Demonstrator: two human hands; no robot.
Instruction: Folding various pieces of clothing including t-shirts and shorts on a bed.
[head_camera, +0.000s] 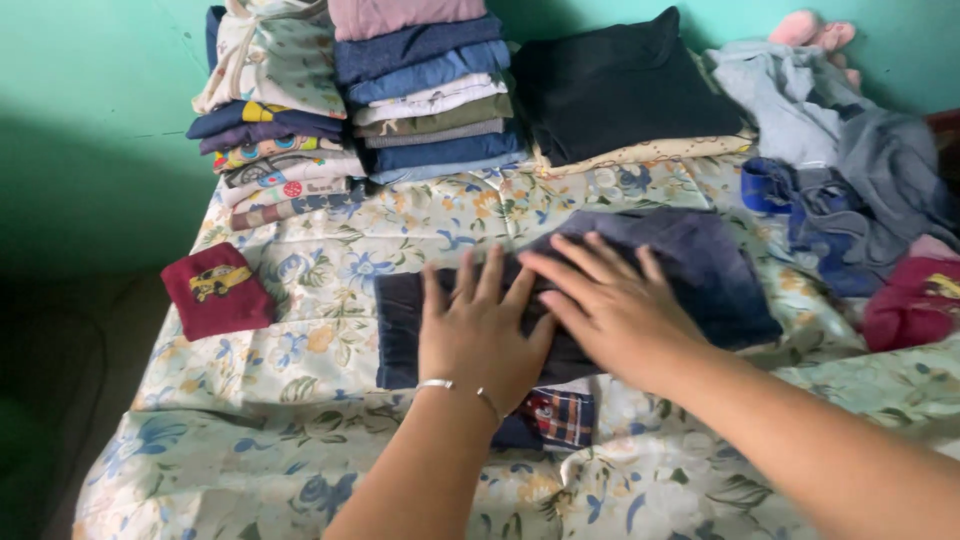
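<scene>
Both hands are lying flat on a dark blue folded garment (690, 270) in the middle of the bed. The left hand (480, 335) is pressing down with fingers (490, 275) spread, a thin bracelet (455, 386) sitting at its wrist. The right hand (610, 305) is overlapping it slightly, its fingers held loosely together and pointing left across the cloth. Just below the left palm, a piece of plaid fabric (562, 415) is peeking out from under the garment.

Well left of the fingers, a small maroon folded piece with a yellow car print (217, 290) is lying alone. Beyond the fingertips, three stacks of folded clothes (430, 95) are standing along the wall. To the right, a loose heap of grey and blue clothing (850, 170) is crowding the bed's edge.

The floral bedsheet (300, 440) is covering the bed, and a green wall (90, 110) is rising behind it.
</scene>
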